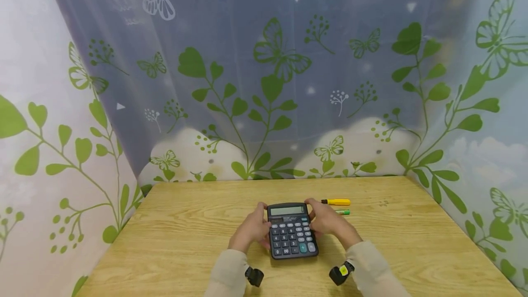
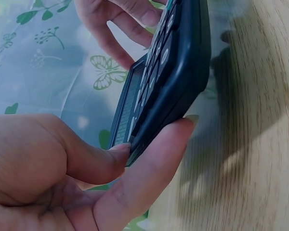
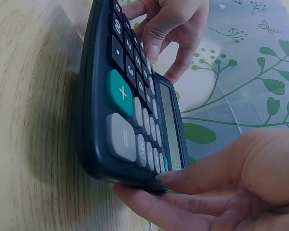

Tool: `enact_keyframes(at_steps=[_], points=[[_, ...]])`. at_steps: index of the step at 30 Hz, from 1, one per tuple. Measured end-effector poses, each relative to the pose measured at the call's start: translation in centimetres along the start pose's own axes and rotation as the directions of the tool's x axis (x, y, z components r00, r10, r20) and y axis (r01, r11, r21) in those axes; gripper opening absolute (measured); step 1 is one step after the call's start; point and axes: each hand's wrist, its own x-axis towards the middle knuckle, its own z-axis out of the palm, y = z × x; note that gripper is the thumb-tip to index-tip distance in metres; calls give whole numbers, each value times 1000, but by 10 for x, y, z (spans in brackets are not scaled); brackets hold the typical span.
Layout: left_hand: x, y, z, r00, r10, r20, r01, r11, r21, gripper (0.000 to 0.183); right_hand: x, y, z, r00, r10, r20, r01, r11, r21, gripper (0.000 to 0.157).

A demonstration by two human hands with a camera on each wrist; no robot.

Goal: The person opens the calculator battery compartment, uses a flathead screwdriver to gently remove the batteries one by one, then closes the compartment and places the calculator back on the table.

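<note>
A black desk calculator (image 1: 287,251) with grey, black and teal keys faces up between both hands, its display at the far end. By its left edge my left hand (image 1: 252,229) grips it, thumb on top and fingers beneath, as the left wrist view shows with the calculator (image 2: 183,72) lifted off the table. My right hand (image 1: 328,219) pinches the opposite edge. In the right wrist view, the right thumb lies on the rim beside the keys of the calculator (image 3: 123,91), with fingers (image 3: 159,207) under it.
Just beyond the right hand, a yellow-handled tool (image 1: 338,202) and a green stick-like item (image 1: 343,212) lie on the wooden table (image 1: 198,223); the hand partly hides both. A curtain (image 1: 231,22) printed with leaves and butterflies hangs behind the table's far edge.
</note>
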Motion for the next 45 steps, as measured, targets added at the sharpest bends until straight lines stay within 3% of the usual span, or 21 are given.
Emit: enact_keyframes(at_steps=[12, 24, 45], points=[[2, -9, 4, 999, -37, 24, 35, 998, 60, 44, 2, 6, 6, 1000, -7, 16, 8, 999, -51, 71], [2, -9, 4, 996, -66, 60, 62, 996, 56, 39, 1, 6, 8, 999, -10, 46, 11, 1000, -22, 67], [3, -12, 3, 994, -101, 43, 97, 992, 83, 43, 1, 4, 10, 997, 16, 72, -14, 1000, -24, 67]])
